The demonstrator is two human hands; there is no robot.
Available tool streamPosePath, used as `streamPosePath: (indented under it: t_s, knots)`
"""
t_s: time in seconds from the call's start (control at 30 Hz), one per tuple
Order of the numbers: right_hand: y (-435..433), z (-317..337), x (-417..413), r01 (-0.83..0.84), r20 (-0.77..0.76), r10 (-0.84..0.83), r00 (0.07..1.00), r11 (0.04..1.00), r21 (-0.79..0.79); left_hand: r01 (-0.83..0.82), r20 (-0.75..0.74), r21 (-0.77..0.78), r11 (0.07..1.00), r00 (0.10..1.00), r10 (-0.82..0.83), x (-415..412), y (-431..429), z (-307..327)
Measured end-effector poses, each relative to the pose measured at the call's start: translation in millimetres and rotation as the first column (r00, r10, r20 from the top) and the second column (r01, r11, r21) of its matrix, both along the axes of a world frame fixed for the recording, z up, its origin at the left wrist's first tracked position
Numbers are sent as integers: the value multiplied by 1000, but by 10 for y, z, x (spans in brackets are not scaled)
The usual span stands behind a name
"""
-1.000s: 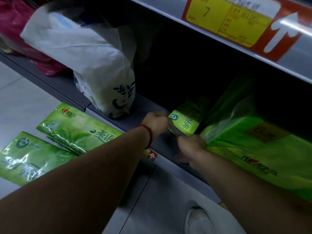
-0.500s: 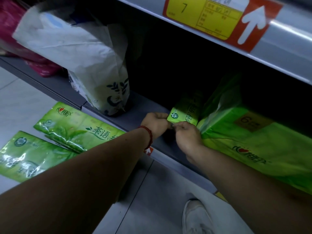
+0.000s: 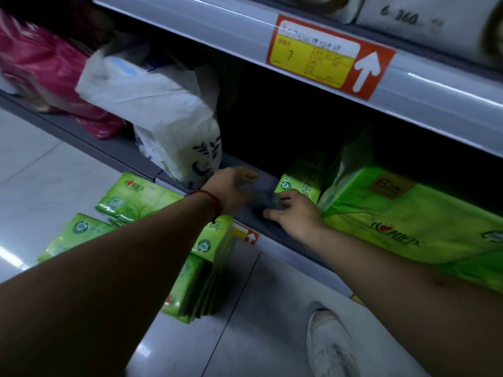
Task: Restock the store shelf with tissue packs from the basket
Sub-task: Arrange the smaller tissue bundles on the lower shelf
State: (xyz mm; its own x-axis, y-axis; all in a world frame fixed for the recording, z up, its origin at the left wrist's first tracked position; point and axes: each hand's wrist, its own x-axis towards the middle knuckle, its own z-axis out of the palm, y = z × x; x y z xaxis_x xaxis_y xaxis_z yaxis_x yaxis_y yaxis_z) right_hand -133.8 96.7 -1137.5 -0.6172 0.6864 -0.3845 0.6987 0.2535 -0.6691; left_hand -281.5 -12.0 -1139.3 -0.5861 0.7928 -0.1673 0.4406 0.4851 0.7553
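Touching the right hand (image 3: 295, 217) fingertips, a green tissue pack (image 3: 299, 183) stands shelved.

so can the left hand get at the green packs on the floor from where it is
Probably yes. The left hand is open and empty at the shelf edge, and the green packs lie just below it on the floor with nothing between. Only its own forearm covers part of them.
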Motion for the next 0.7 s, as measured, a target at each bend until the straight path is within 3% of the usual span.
streamPosePath:
  t_s: [0.27, 0.4, 0.47, 0.57, 0.7]
  knots:
    - [-685, 350, -281, -289, -17, 295, 955, 945, 155, -64, -366, -98, 993, 930, 24, -478, -1288, 439]
    - [-1160, 493, -369, -459, 127, 443, 888, 876, 151, -226, -448, -251, 941, 889, 94, -675, -2097, 363]
    - [-1410, 516, -363, -500, 258, 466, 846, 862, 82, -363, -411, -423, 831, 894, 181, -690, -2451, 291]
    - [-1790, 467, -260, -356, 371, 422, 827, 905, -235, -397, -244, -636, 662, 917, 316, -603, -2794, 215]
    - [-2056, 396, -194, -78, 309, 206, 929, 921, -381, -273, -4, -620, 736, 938, 346, -543, -3011, 95]
